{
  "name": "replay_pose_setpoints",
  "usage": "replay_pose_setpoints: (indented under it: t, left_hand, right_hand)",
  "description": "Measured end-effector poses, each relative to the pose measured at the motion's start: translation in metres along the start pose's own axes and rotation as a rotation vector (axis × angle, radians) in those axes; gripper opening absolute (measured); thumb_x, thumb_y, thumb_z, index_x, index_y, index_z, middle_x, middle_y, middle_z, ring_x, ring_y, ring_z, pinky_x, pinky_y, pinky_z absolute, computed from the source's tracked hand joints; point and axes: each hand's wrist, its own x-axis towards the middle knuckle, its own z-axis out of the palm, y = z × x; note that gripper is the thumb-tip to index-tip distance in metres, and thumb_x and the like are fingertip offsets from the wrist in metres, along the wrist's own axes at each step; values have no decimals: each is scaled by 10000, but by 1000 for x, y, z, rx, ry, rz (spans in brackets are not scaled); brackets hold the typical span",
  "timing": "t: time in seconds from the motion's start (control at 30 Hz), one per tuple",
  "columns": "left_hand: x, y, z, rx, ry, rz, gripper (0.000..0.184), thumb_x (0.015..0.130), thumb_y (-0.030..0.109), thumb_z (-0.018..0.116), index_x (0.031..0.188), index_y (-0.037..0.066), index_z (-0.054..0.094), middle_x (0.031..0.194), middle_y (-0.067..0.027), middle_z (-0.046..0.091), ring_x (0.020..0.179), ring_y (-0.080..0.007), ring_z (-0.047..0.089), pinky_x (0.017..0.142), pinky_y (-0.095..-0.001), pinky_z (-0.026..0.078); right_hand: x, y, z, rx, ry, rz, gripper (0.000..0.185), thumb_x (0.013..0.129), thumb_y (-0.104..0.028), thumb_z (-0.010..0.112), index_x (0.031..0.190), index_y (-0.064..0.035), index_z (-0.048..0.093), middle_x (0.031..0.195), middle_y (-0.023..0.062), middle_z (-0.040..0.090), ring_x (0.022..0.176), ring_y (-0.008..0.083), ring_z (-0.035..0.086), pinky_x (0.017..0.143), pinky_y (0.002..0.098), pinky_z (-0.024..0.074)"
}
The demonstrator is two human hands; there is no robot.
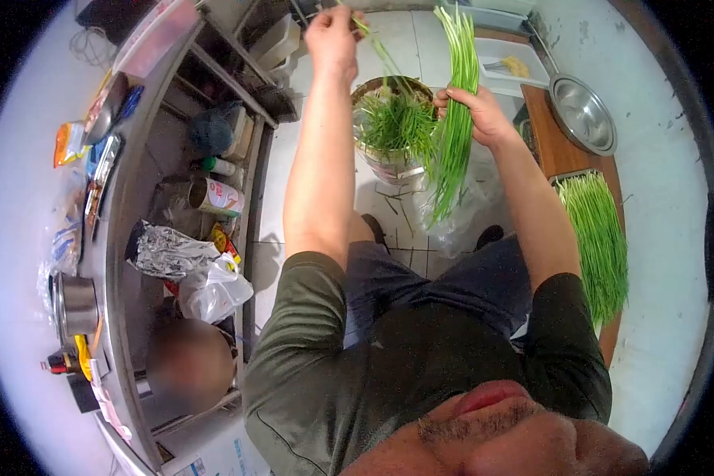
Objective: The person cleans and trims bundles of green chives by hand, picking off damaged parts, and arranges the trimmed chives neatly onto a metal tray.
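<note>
**Above a tiled floor (273,210), a Person (428,349) Holds Green Stalks in 2 Hands**

The left hand (333,40) pinches a few thin stalks (382,54), while the right hand (484,115) closes around a thick bundle of green stalks (456,131) beside a bucket (395,170) heaped with loose greens (401,119). More stalks (593,246) lie on a wooden surface (549,141) near a metal bowl (583,115).

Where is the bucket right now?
In the head view, the bucket stands on the floor at upper centre, just left of the right hand and its green bunch, beside the plastic bag.
</note>
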Motion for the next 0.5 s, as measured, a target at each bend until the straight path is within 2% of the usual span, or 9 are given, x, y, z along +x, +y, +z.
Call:
replay_pose_setpoints:
  t: [0.03,0.13,0.17,0.23,0.3,0.37,0.43,0.5]
  left_hand:
    - [2,7,1,142,50,13,300,970,265,564,1020,-19,647,898,-101,650,828,-216,625,723,-357,516]
    - [39,-48,-6,86,-70,63,243,910,172,644,1037,-34,616,867,-101,688,711,-184,651,652,-307,519]
    - [25,-43,-3,459,-76,-40,383,879,253,683,1099,-54,619,964,-129,694,801,-192,651,721,-333,520]
    - [17,-90,5,887,-16,179,530,871,362,688,1188,-51,588,1079,-161,678,945,-227,640,837,-371,509]
    - [-36,-54,33,489,-250,-72,548,909,386,641,1235,-46,556,1161,-179,652,1061,-271,615,955,-417,475]
    - [-52,-80,46,-10,-489,-374,502,952,344,594,1250,-55,530,1147,-176,656,1058,-280,622,976,-419,471]
    - [-76,-71,62,-271,-534,-384,371,957,228,593,1198,-51,558,1114,-166,665,1006,-250,645,877,-376,524]
    - [-82,-71,73,-297,-522,-331,354,934,212,622,1187,-28,562,1090,-155,670,949,-239,659,795,-356,536]
  right_hand:
    - [3,7,-15,-37,2,4,233,901,-126,669,1057,22,579,971,112,655,884,195,660,737,325,556]
    - [-6,0,-27,-160,36,29,219,901,-117,669,1045,12,567,943,97,644,862,188,655,739,316,548]
    - [-11,-2,-27,-200,49,44,217,897,-117,673,1036,11,568,931,93,642,853,185,654,739,312,544]
    - [-15,-3,-27,-290,45,37,217,889,-119,684,1022,9,571,899,84,642,830,181,653,736,306,537]
    - [-18,-1,-26,-351,31,5,208,882,-115,687,1009,6,574,870,74,641,802,170,647,728,299,528]
    - [-21,5,-22,-384,6,-52,191,877,-105,683,997,0,577,844,63,641,770,152,636,713,290,516]
    - [-24,13,-19,-439,-37,-53,191,869,-105,685,991,-4,579,838,50,638,756,134,624,699,284,503]
    - [-26,15,-15,-515,-65,-59,201,859,-119,691,987,-5,585,841,44,644,746,125,618,693,282,498]
